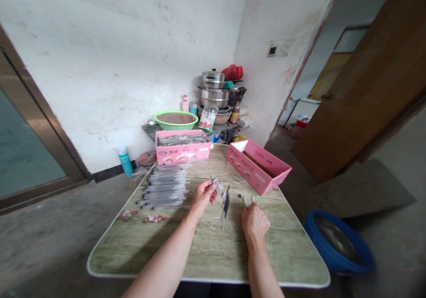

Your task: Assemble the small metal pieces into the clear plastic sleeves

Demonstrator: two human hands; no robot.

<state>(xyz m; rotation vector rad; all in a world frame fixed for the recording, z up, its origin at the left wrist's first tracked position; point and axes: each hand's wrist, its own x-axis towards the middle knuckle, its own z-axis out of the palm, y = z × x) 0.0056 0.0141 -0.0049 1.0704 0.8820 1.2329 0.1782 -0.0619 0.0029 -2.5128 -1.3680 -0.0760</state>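
My left hand [203,194] is above the middle of the table, its fingers pinched on a thin dark pen-like stick. Small whitish pieces [220,186] lie close to its fingertips. To the right, my right hand [255,220] is closed low over the tabletop, and what it may hold is hidden. Small white pieces [245,201] show just beyond its knuckles, near a tiny black piece [239,196]. Between the hands lies a small bunch of dark slim sticks [226,205]. Many grey pen-like sticks with dark ends [166,185] lie in a row left of my left hand.
A pink box [183,155] full of similar sticks stands at the table's back left. Another pink box [256,167] sits at the back right. Red-and-white scraps [155,218] lie on the wood-patterned table [213,258]. Behind are a green basin [176,127] and stacked pots [214,96].
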